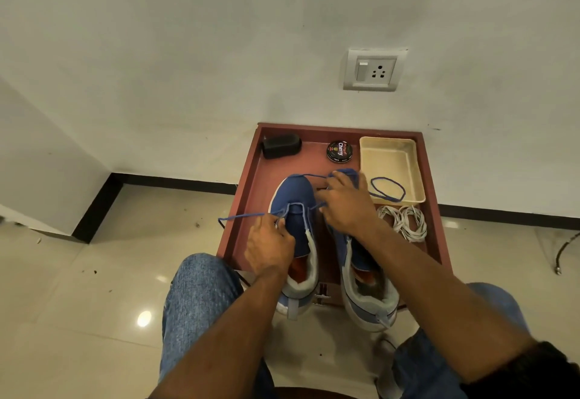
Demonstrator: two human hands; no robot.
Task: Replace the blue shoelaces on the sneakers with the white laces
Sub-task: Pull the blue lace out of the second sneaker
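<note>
both sneakers (295, 210) point toes toward the wall, fingers (277, 221) of each hand pinching blue lace (241, 217).

A plain white wall (219, 37) filled the upper view, carrying a white switch-and-socket plate (373, 70). A black skirting strip (175, 180) ran along its foot above glossy cream floor tiles (78, 304), which caught a bright spot of reflected light (144, 318). Small dark specks of debris (94, 271) lay scattered on the floor.
</note>
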